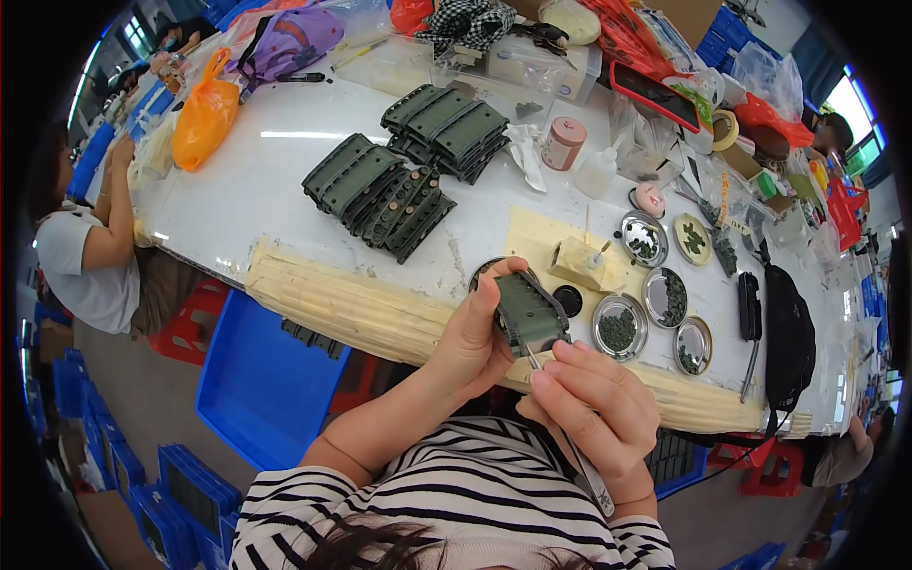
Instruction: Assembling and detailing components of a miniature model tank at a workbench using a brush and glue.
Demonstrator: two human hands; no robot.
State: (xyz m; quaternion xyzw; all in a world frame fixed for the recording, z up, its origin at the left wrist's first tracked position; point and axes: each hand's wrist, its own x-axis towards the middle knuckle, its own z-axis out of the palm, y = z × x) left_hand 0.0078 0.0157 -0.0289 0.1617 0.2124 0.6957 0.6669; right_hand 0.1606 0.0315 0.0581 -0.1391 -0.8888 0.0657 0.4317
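Observation:
My left hand [467, 334] grips a dark green boxy model part [528, 310], apparently a tracked-vehicle hull, above the padded table edge. Metal tweezers [591, 472] are pinched in my right hand [606, 410], their tip at the near end of the green part. Whether the tip holds a tiny piece is too small to tell. Just beyond my hands, a cream block [578, 266] with a thin stick in it stands on a yellow mat. Right of it are round metal dishes [642, 344] of small green pieces. More green hull parts [446, 128] lie stacked farther back.
A pink jar [564, 143], clear bags and a red-framed device [655, 96] crowd the back right. A black pouch [790, 337] lies at the right. An orange bag [206, 116] sits at the far left, near a seated person [87, 237]. A blue bin [261, 380] is below the table edge.

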